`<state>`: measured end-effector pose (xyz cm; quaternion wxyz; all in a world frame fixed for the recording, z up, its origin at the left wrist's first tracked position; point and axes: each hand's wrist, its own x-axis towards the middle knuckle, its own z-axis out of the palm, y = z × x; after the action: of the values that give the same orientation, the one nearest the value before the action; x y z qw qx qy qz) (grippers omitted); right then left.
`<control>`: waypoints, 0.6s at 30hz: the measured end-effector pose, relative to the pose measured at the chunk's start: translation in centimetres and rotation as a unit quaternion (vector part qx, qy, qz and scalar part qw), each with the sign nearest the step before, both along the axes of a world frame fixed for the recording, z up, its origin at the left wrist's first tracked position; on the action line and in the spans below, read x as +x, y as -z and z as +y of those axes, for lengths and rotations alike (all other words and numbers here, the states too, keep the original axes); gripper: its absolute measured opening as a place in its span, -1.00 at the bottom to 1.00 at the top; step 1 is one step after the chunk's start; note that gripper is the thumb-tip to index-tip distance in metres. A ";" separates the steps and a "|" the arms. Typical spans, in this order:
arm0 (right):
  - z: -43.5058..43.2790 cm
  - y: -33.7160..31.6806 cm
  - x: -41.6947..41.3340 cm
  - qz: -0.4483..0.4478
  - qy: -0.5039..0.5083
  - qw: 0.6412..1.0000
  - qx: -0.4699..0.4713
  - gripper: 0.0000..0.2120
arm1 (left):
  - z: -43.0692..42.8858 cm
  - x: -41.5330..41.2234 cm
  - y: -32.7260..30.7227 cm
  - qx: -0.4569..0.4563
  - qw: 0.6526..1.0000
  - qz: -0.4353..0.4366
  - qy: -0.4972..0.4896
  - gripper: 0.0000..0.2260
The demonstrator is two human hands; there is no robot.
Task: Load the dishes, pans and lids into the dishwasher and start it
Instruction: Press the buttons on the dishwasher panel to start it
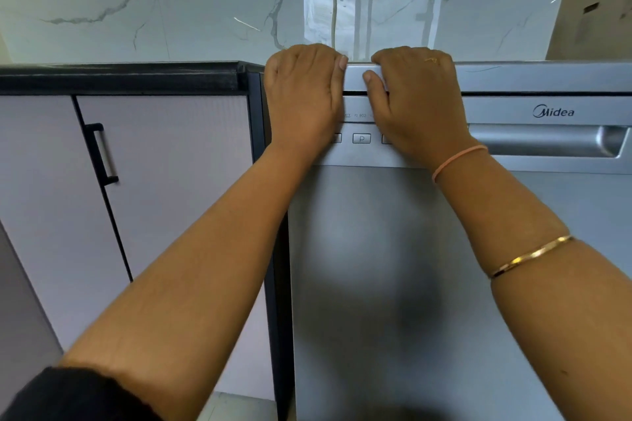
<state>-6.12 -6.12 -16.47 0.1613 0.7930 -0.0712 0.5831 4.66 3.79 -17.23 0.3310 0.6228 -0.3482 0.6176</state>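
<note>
At dishwasher [547,77] top-left corner, left hand [302,96], right hand [417,102] gripped top edge; palms over buttons [361,138], so stray press might have set wrong programme.

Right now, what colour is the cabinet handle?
Black; the handle shows best in the head view.
</note>
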 end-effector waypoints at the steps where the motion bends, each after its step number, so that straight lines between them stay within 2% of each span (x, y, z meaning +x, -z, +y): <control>1: 0.0 0.2 0.3 -0.013 0.002 1.000 0.006 -0.62 | 0.0 -0.2 0.0 0.002 1.000 0.015 0.008 -0.66; 4: 0.3 0.5 1.3 -0.064 0.005 0.998 0.024 -0.66 | -0.2 -1.1 -0.2 0.013 0.997 0.078 0.008 -0.60; 7: 0.7 0.6 1.5 -0.090 -0.002 0.995 0.040 -0.70 | -0.1 -1.5 -0.4 -0.002 0.993 0.107 0.046 -0.68; 11: 1.0 0.5 0.7 -0.040 0.002 0.997 0.065 -0.70 | 0.2 -2.1 -0.6 -0.022 0.985 0.135 0.103 -0.72; 15: 1.5 0.0 -0.8 0.044 -0.009 0.994 0.099 -0.71 | 0.8 -2.9 -1.5 0.022 0.968 0.189 0.164 -0.70; 18: 1.9 -0.6 -1.7 0.083 -0.030 0.987 0.136 -0.67 | 1.4 -3.6 -1.4 0.029 0.962 0.221 0.160 -0.78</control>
<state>-7.77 -4.17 -15.90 0.0396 0.8550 -0.1124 0.5047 1.10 5.15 -15.87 0.4757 0.6893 -0.3795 0.3931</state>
